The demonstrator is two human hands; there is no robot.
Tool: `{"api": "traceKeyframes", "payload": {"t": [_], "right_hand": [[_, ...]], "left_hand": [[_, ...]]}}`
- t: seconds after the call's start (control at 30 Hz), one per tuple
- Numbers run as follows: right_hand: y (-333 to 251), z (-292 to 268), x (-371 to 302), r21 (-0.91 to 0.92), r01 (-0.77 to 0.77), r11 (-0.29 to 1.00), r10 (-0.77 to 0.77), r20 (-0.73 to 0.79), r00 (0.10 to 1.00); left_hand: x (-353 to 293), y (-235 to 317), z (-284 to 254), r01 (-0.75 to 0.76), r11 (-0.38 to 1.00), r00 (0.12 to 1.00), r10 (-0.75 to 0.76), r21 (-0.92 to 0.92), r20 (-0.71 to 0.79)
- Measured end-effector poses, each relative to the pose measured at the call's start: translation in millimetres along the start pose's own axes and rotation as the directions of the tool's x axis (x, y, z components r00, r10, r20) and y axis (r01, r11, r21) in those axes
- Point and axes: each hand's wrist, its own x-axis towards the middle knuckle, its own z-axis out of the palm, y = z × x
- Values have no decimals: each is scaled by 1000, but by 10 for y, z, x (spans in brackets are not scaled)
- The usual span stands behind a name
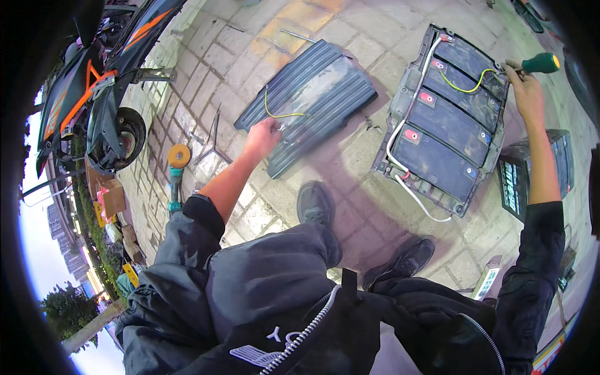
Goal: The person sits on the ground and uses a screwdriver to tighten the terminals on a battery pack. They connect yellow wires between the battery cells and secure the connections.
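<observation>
On the right I see a green screwdriver handle, yellow-green wire, blackish batteries; left, an orange-and-black motorcycle.

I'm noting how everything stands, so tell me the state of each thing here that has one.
Left hand: curled, above the cover; grip unclear
Right hand: gripping the screwdriver
Screwdriver: held
Cover: off the batteries, ribbed side up
Batteries: four side by side, uncovered
Wire on cover: bent
Wire on batteries: curved
Grinder: lying down
Motorbike: standing
</observation>
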Motion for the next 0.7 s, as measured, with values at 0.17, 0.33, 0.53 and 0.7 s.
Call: {"api": "traceKeyframes", "payload": {"t": [0.17,0.33,0.53,0.7], "right_hand": [[-155,39,-3,-135,-62,989,55,-55,997],[41,-9,-17,-21,-16,1000,15,-12,1000],[109,33,65,-71,-40,997,35,-72,997],[53,-27,-6,11,-16,1000,17,-87,996]], "left_hand": [[-87,-16,21,-210,971,972,195,111,133],[-152,69,61,-297,928,946,253,226,203],[-124,12,123,-290,912,941,216,290,261],[-15,197,37,-301,941,947,276,156,163]]}}
